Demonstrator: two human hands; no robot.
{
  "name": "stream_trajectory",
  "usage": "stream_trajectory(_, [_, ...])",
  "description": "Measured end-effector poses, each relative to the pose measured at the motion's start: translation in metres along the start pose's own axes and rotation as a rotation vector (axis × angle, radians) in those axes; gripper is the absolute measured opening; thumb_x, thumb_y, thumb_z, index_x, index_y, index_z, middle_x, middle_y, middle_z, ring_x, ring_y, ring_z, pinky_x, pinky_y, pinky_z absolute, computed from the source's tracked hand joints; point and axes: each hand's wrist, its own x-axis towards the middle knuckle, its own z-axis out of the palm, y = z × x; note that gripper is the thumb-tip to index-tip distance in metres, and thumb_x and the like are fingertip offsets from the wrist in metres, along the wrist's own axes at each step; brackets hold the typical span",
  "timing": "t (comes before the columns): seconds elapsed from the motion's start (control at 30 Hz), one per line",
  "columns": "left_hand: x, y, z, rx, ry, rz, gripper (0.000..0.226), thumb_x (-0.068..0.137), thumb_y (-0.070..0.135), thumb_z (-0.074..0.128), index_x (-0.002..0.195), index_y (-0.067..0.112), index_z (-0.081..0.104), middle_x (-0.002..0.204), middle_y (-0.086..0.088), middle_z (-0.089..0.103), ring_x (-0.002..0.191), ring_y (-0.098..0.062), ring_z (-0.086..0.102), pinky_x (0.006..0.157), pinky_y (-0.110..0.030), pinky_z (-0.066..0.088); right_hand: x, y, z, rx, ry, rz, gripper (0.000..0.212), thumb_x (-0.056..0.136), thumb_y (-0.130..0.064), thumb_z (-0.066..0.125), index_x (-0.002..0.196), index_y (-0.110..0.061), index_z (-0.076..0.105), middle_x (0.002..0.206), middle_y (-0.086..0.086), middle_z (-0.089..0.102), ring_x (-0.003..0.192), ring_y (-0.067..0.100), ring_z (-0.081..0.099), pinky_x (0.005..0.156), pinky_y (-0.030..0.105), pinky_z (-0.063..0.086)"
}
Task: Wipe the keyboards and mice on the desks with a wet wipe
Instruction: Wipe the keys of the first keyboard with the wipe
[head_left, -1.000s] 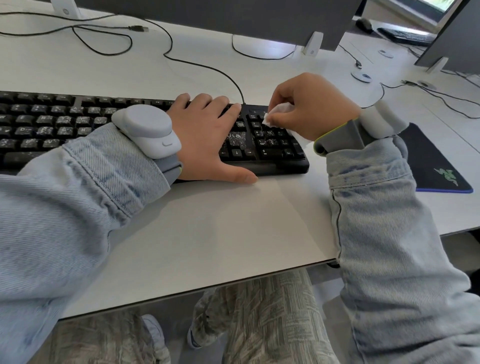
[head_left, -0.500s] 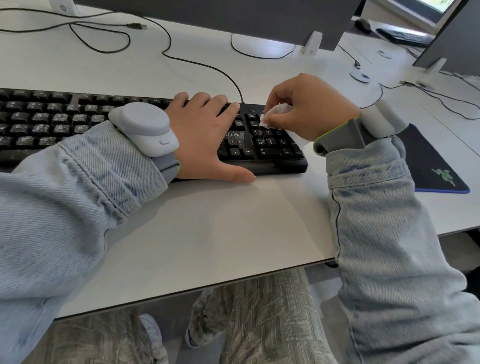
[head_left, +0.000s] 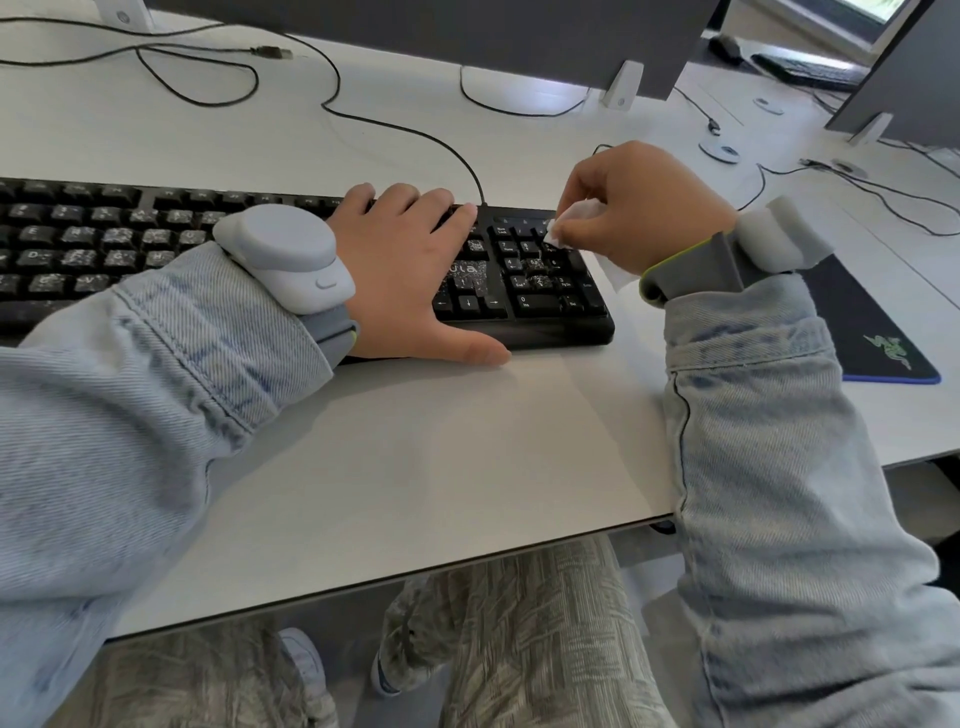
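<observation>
— What lies on the white tabletop?
— A black keyboard lies across it, with its right end near a dark mouse pad.
— And the hands?
— The left hand rests flat on the keys, fingers straight, holding nothing. The right hand has its grip closed on a white wet wipe.
— Where is the wipe?
— It is pinched by the fingertips and touches the number keys at the right end of the keyboard.
</observation>
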Motion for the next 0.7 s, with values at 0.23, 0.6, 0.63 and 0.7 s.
stream_trajectory(0.23, [0.0,0.0,0.0,0.002,0.007,0.001,0.139,0.051,0.103,0.013,0.158,0.015,0.014,0.159,-0.001,0.025,0.143,-0.028,0.027,0.118,-0.046,0.022,-0.001,0.002,-0.001,-0.015,-0.023,0.001,0.007,0.078,-0.029,0.069,0.078,-0.022,0.071,0.07,-0.009,0.056,0.076,0.016,0.055,0.055,0.022,0.035])
stream_trajectory(0.6, [0.0,-0.001,-0.001,-0.009,0.007,0.003,0.14,0.05,0.103,0.012,0.158,0.015,0.014,0.159,-0.002,0.025,0.143,-0.028,0.027,0.118,-0.046,0.022,-0.01,0.004,-0.006,-0.015,-0.108,0.109,0.007,0.076,-0.033,0.071,0.076,-0.026,0.069,0.073,-0.01,0.057,0.072,0.015,0.055,0.059,0.024,0.038])
stream_trajectory(0.63, [0.0,-0.001,0.0,-0.009,0.007,0.003,0.139,0.05,0.103,0.012,0.158,0.015,0.014,0.159,-0.002,0.025,0.143,-0.028,0.027,0.118,-0.047,0.022,-0.012,0.005,-0.008,-0.016,-0.14,0.107,0.007,0.076,-0.034,0.07,0.076,-0.027,0.068,0.072,-0.011,0.057,0.069,0.013,0.055,0.057,0.024,0.037])
stream_trajectory(0.7, [-0.001,-0.001,0.0,-0.007,0.007,0.003,0.14,0.05,0.103,0.012,0.158,0.015,0.014,0.159,-0.002,0.026,0.143,-0.028,0.027,0.118,-0.047,0.022,-0.015,0.005,-0.014,-0.01,-0.202,0.104,0.009,0.077,-0.036,0.07,0.076,-0.028,0.067,0.073,-0.01,0.059,0.066,0.008,0.053,0.056,0.024,0.035])
